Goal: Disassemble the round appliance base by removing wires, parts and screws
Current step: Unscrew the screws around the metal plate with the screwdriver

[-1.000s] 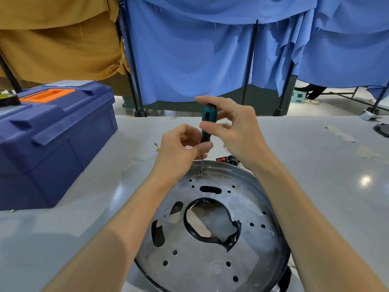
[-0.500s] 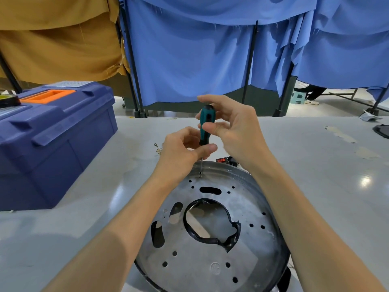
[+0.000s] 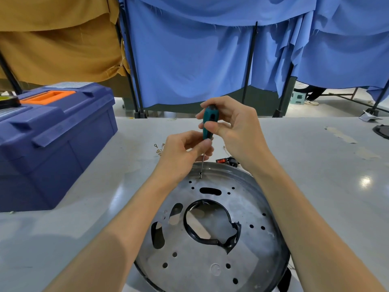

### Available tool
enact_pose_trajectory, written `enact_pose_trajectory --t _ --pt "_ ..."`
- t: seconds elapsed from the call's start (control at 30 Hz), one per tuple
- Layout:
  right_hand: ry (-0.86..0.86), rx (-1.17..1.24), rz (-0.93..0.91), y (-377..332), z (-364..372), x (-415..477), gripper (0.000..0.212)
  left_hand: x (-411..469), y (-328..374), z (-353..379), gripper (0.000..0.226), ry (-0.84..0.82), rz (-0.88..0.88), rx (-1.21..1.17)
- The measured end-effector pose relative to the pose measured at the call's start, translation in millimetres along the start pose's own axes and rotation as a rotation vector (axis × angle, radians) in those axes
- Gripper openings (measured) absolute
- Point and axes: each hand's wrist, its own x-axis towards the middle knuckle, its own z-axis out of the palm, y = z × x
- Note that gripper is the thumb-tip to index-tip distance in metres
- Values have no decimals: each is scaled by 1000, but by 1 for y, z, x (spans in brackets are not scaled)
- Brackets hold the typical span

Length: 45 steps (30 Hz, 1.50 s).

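The round metal appliance base (image 3: 212, 258) lies flat on the grey table, with a big torn centre hole and several small holes. A teal-handled screwdriver (image 3: 208, 125) stands nearly upright, its thin shaft tip set at a spot near the base's far rim (image 3: 200, 176). My right hand (image 3: 233, 127) grips the handle from the right, thumb across its front. My left hand (image 3: 185, 150) pinches the lower handle and shaft from the left. Whether a screw sits under the tip is too small to tell.
A blue toolbox (image 3: 50, 142) with an orange handle stands at the left. Small loose wire terminals (image 3: 158, 148) lie beyond my left hand. A black part with a red switch (image 3: 226, 160) lies just past the base. Blue and yellow curtains hang behind the table.
The screwdriver stays on the same spot at the far rim. My right-hand fingers have shifted around the handle, and the handle sits slightly lower and more upright than a second ago.
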Motion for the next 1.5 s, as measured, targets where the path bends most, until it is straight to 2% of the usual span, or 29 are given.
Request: enact_pose_trajectory --t 0.1,0.3,0.4,0.47,0.6,0.73,0.83,0.93,1.03,1.13,1.23,1.37,1.43,1.5 --pt "-29 37 6 0 0 0 34 0 1 -1 24 -7 -21 -25" --pt "-33 -24 -18 -1 1 -2 32 -1 1 0 10 34 19 -19" --pt "-21 5 -16 -2 0 -1 39 -1 2 0 16 69 25 4" --pt "-19 5 -9 -2 0 -1 36 -1 3 0 20 79 29 16" --pt "-15 -72 4 -1 1 -2 39 0 2 -2 27 69 32 38" --pt "8 -16 -7 -1 1 -1 48 0 0 1 19 28 12 87" --pt "19 32 -11 -1 0 -1 49 -2 0 1 12 -38 -13 27" --pt "-2 14 -21 -2 1 -2 48 -1 0 -2 20 -55 -19 -14" --pt "-24 5 -19 -2 0 -2 46 -2 0 -1 19 -44 -13 -26" --pt "34 -12 -37 -2 -2 -1 43 0 1 -2 19 24 1 -17" --pt "140 -11 -108 -2 -3 1 40 2 -2 -3 23 118 21 104" --pt "307 62 -214 -4 -8 4 37 2 -5 -6 17 211 -14 307" --pt "363 -94 -235 -1 -12 6 33 1 -6 -7 26 181 -64 387" --pt "287 -298 -169 4 -14 6 32 0 -6 -6 34 122 -120 495"
